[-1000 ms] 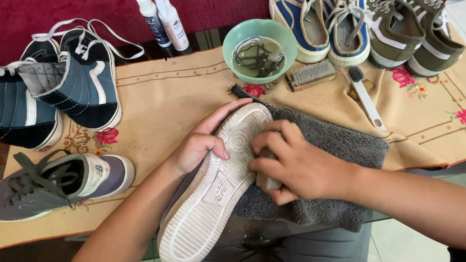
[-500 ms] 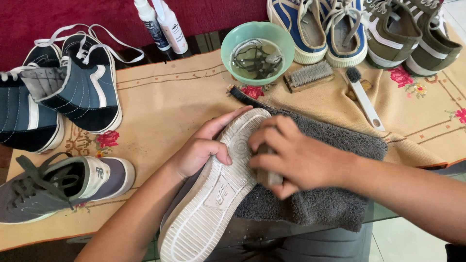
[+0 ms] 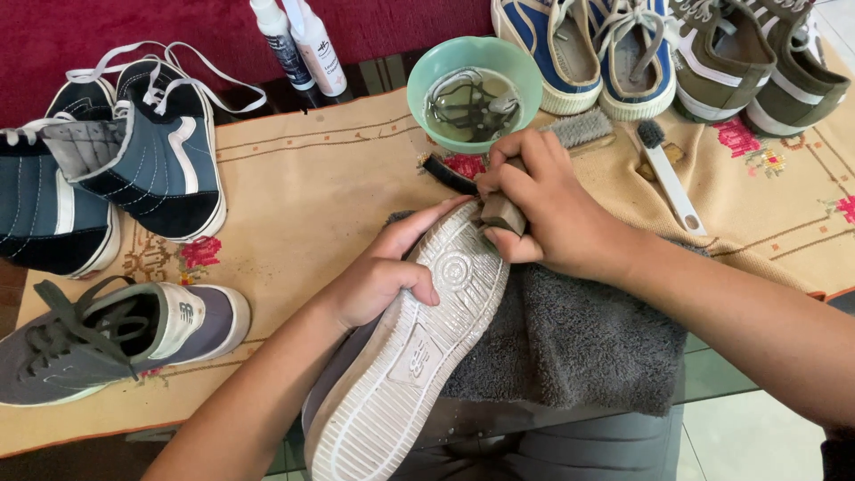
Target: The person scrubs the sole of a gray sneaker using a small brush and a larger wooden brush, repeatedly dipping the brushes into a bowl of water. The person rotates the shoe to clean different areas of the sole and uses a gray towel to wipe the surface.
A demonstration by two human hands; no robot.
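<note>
Fingers point(image 3: 521, 169) of the right hand point(image 3: 552, 209) are closing around a small brown brush point(image 3: 503, 214) and pressing it against the toe end of the upturned shoe point(image 3: 419, 347); a second ago that hand was working lower down, near the middle of the sole, so the scrubbing is moving up toward the toe edge. Meanwhile the left hand point(image 3: 378, 281) is gripping the shoe from its side, thumb lying across the pale tread, holding it sole-up over the grey towel point(image 3: 579, 347) on the person's lap at the near edge of the bench point(image 3: 329, 196). Just beyond the right hand, a green bowl point(image 3: 427, 107) of water with dark laces soaking in it is sitting very near the knuckles, and a black brush point(image 3: 445, 174) is lying between the bowl and the toe, so both are crowding the stroke. Farther off are a wooden brush point(image 3: 583, 125), a white-handled brush point(image 3: 672, 183), two spray bottles point(image 3: 298, 44), navy high-tops point(image 3: 160, 160), a grey sneaker point(image 3: 107, 343), blue shoes point(image 3: 588, 49) and olive shoes point(image 3: 753, 58).
</note>
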